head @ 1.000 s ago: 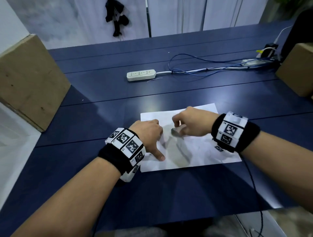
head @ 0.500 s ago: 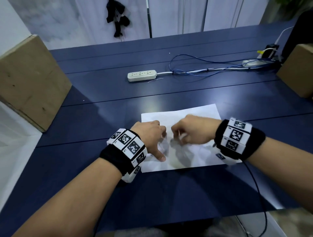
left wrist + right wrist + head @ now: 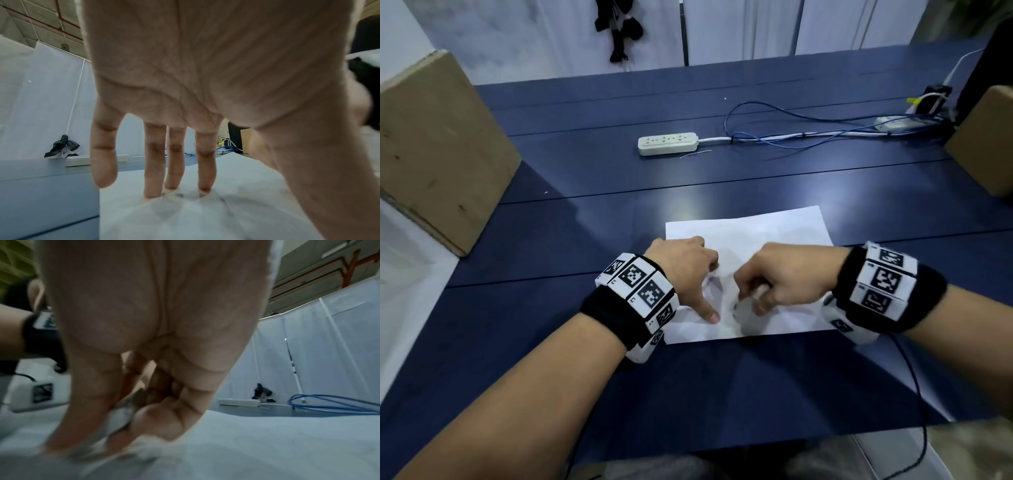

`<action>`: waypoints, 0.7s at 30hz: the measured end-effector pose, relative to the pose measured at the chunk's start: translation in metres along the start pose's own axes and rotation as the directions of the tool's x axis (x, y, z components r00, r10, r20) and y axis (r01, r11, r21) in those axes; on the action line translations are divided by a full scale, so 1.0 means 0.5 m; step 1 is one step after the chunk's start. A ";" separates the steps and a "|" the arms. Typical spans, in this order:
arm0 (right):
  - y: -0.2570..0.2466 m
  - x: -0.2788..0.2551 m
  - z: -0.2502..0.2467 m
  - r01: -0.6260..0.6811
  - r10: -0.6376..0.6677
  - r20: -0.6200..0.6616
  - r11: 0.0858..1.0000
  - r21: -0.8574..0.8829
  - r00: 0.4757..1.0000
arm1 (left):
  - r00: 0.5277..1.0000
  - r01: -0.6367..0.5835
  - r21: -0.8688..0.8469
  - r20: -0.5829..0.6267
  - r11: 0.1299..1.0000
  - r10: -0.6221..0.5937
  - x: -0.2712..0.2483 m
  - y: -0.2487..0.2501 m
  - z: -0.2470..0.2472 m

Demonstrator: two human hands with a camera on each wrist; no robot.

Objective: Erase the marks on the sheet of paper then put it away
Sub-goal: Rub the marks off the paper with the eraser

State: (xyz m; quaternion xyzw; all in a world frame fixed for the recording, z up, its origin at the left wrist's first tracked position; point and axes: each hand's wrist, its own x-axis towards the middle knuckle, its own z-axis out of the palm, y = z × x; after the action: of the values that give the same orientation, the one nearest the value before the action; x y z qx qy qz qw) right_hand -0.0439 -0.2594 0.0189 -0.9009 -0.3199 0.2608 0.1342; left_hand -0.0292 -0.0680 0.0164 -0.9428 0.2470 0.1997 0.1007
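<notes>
head view: the paper is pressed flat on the table by the straight-fingered left hand; an eraser is pinched on it by the right hand.

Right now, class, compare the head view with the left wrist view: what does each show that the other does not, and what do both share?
Only the head view shows the right hand with fingers curled over the sheet, both banded wrists, and the cardboard box at the left.

Only the left wrist view shows the left hand's fingertips pressing straight down on the sheet, and ceiling panels above.

Both show the left hand, the sheet of paper lying on the blue table, the power strip, the blue cable and the black cloth hanging on the wall.
</notes>
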 end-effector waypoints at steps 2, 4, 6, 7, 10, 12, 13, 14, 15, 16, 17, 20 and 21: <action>-0.007 -0.002 0.007 0.025 -0.025 0.082 1.000 0.005 0.996 | 1.000 0.004 0.008 0.007 1.000 -0.004 0.001 0.003 -0.003; 0.003 0.016 -0.004 -0.005 0.006 0.015 0.999 -0.042 1.000 | 1.000 0.005 0.009 0.008 1.000 -0.005 0.003 0.005 -0.005; 0.016 0.039 -0.024 -0.082 0.071 -0.144 0.994 -0.071 0.987 | 1.000 0.008 0.010 0.007 1.000 -0.008 0.002 0.006 -0.006; 0.022 0.046 -0.032 -0.122 0.102 -0.214 0.989 -0.080 0.971 | 1.000 0.012 0.010 0.007 1.000 -0.012 0.000 0.006 -0.005; 0.020 0.042 -0.026 -0.104 0.075 -0.235 0.988 -0.112 0.969 | 1.000 0.016 -0.003 0.005 1.000 -0.016 -0.001 0.003 -0.003; -0.002 0.022 -0.008 -0.008 0.004 -0.058 0.997 -0.078 0.998 | 1.000 0.014 -0.010 -0.003 1.000 -0.014 0.000 0.003 -0.003; -0.013 0.012 0.001 0.014 -0.012 0.037 0.999 -0.048 0.999 | 1.000 0.011 -0.009 -0.006 1.000 -0.011 0.000 0.003 -0.004; -0.022 0.008 0.006 0.016 -0.014 0.094 0.999 -0.029 0.995 | 1.000 0.009 -0.009 -0.004 1.000 -0.009 0.000 0.003 -0.004; -0.024 0.011 0.004 0.010 -0.007 0.100 0.999 -0.033 0.995 | 1.000 0.008 -0.008 -0.002 1.000 -0.008 0.001 0.004 -0.004; -0.021 0.019 -0.001 -0.002 0.005 0.058 0.998 -0.056 0.998 | 1.000 0.009 -0.010 -0.002 1.000 -0.009 0.001 0.004 -0.003; -0.014 0.032 -0.010 -0.028 0.027 -0.018 0.997 -0.079 0.999 | 1.000 0.010 -0.009 -0.004 1.000 -0.010 0.001 0.005 -0.004; 0.015 0.062 -0.041 -0.152 0.130 -0.242 0.986 -0.074 0.961 | 1.000 0.015 -0.006 0.001 1.000 -0.015 -0.001 0.006 -0.006; 0.022 0.064 -0.042 -0.160 0.135 -0.266 0.984 -0.074 0.954 | 1.000 0.016 -0.005 0.002 1.000 -0.016 -0.001 0.006 -0.005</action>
State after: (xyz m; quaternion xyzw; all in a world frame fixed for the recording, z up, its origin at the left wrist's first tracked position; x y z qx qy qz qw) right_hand -0.0056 -0.2488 0.0195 -0.9541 -0.2432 0.1340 0.1120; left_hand -0.0300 -0.0712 0.0186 -0.9449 0.2387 0.2004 0.1003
